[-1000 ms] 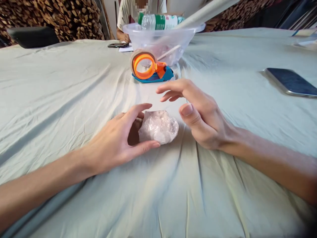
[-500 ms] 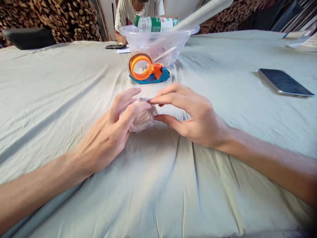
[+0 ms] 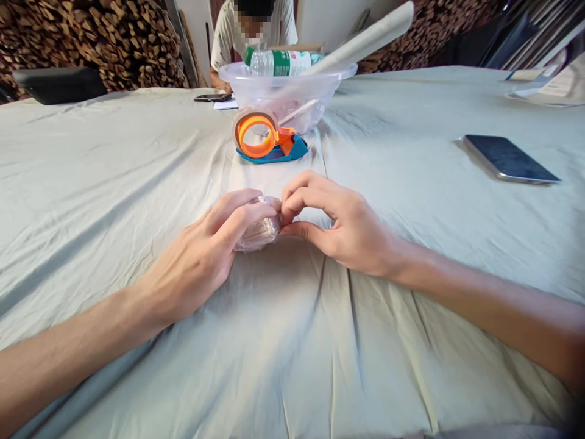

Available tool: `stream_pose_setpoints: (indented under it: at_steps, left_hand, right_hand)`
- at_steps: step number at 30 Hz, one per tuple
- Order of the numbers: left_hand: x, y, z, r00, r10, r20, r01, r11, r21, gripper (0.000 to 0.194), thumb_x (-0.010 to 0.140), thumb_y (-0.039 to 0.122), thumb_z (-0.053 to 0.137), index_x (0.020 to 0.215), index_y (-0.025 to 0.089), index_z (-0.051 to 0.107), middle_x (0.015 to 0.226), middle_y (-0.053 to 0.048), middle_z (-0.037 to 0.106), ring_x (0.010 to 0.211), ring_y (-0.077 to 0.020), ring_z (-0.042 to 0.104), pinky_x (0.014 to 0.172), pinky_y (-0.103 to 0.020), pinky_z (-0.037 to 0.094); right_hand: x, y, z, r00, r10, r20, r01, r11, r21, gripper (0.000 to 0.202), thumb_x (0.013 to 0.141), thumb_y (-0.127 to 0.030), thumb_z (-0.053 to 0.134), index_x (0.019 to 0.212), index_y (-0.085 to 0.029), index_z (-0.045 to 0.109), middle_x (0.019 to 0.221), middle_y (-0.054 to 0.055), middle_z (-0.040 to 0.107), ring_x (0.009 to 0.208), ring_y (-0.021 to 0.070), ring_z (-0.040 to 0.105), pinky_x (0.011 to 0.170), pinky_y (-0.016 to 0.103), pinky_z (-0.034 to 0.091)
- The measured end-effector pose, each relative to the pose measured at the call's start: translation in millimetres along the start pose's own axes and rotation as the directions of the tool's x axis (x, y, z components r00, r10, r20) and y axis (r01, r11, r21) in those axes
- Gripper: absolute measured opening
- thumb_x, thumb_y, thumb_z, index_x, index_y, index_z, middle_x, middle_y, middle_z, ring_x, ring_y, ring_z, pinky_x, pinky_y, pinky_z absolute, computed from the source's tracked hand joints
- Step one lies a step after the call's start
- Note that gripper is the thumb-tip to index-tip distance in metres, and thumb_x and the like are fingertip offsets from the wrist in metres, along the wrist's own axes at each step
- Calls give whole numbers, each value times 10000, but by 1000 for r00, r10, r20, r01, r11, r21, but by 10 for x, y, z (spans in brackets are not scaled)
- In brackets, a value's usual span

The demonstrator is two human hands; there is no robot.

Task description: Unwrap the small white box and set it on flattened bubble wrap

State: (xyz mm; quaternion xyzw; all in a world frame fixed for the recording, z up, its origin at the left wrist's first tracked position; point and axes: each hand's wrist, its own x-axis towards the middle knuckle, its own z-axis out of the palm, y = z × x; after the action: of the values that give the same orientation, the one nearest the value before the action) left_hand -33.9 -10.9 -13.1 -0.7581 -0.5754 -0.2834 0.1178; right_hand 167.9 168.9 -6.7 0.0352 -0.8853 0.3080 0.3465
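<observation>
A small package wrapped in clear, crinkled plastic [image 3: 259,234] lies on the cloth in front of me; what is inside cannot be made out. My left hand [image 3: 205,247] grips it from the left, fingers curled over its top. At its right end my right hand [image 3: 331,222] is closed in a pinch, thumb and fingertips against the plastic. Just beyond the hands stands an orange and blue tape dispenser [image 3: 287,145] with a roll of tape on it.
Behind the dispenser is a translucent basin [image 3: 242,88] holding a green-labelled bottle [image 3: 281,63] and a long white roll [image 3: 370,38]. One phone [image 3: 509,157] lies at right, another [image 3: 212,97] far off near a seated person [image 3: 223,36]. A black case [image 3: 59,85] sits far left.
My right fingers have drawn together into a pinch at the package's right end. The left fingers have settled lower over the package. The camera view has tilted slightly up.
</observation>
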Motion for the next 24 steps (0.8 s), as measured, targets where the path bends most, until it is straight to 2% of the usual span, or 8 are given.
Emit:
stream_pose_setpoints:
  at_steps: [4, 7, 11, 17, 19, 21, 24]
  left_hand:
    - [-7, -24, 3, 1000, 4, 5, -4, 1000, 2, 789, 867, -87, 445, 1538, 321, 520, 1585, -50, 623, 1343, -211, 735, 844, -219, 655]
    - [-4, -21, -3, 1000, 9, 10, -10, 1000, 19, 828, 850, -98, 427, 1552, 334, 504, 1576, -48, 627, 1306, -196, 746, 791, -201, 643]
    - [4, -2, -15, 999, 24, 27, -24, 999, 29, 819, 848, -110, 409, 1535, 324, 510, 1570, -54, 625, 1332, -198, 734, 836, -213, 655]
    - [5, -33, -13, 999, 10, 36, -11, 1000, 17, 786, 864, -87, 455, 1536, 317, 506, 1589, -63, 616, 1388, -224, 717, 904, -243, 674]
    - [6, -53, -7, 999, -7, 33, 7, 1000, -14, 781, 869, -80, 478, 1547, 307, 498, 1593, -71, 619, 1422, -232, 702, 944, -255, 678]
    - [7, -65, 1, 999, -26, 18, 27, 999, -32, 775, 877, -87, 492, 1547, 302, 504, 1597, -70, 623, 1437, -230, 695, 970, -255, 676]
    - [7, -67, 11, 1000, -26, -2, 26, 999, -46, 776, 889, -98, 494, 1556, 298, 506, 1598, -73, 626, 1455, -227, 688, 998, -257, 675]
  right_hand:
    - [0, 7, 36, 1000, -2, -30, 4, 999, 53, 97, 1028, -163, 776, 1051, -212, 696, 1101, 44, 716, 988, 177, 686, 900, 342, 627]
    - [5, 3, 49, 999, 0, -36, 1, 999, 50, 86, 1028, -155, 770, 1041, -207, 702, 1072, 40, 730, 964, 178, 686, 895, 338, 616]
    - [5, -11, 31, 1000, 7, 28, -8, 998, 56, 124, 1040, -107, 699, 963, -200, 670, 987, 23, 694, 878, 153, 654, 833, 309, 582]
    - [7, -15, 17, 997, -5, 76, 2, 999, 39, 179, 1047, -68, 607, 936, -208, 602, 948, 15, 631, 858, 150, 607, 812, 307, 564]
    - [6, -9, 32, 999, 14, 42, -16, 998, 63, 163, 1068, -106, 625, 948, -213, 596, 946, 14, 637, 865, 153, 618, 831, 312, 588]
    - [-2, -4, 53, 1000, 16, -2, -16, 995, 98, 83, 1069, -146, 695, 1046, -209, 646, 1024, 29, 689, 921, 161, 670, 879, 326, 622]
    - [-25, -11, 82, 998, -35, -58, 38, 998, 57, 153, 1039, -112, 766, 1154, -202, 719, 1128, 54, 742, 1017, 172, 733, 935, 333, 642]
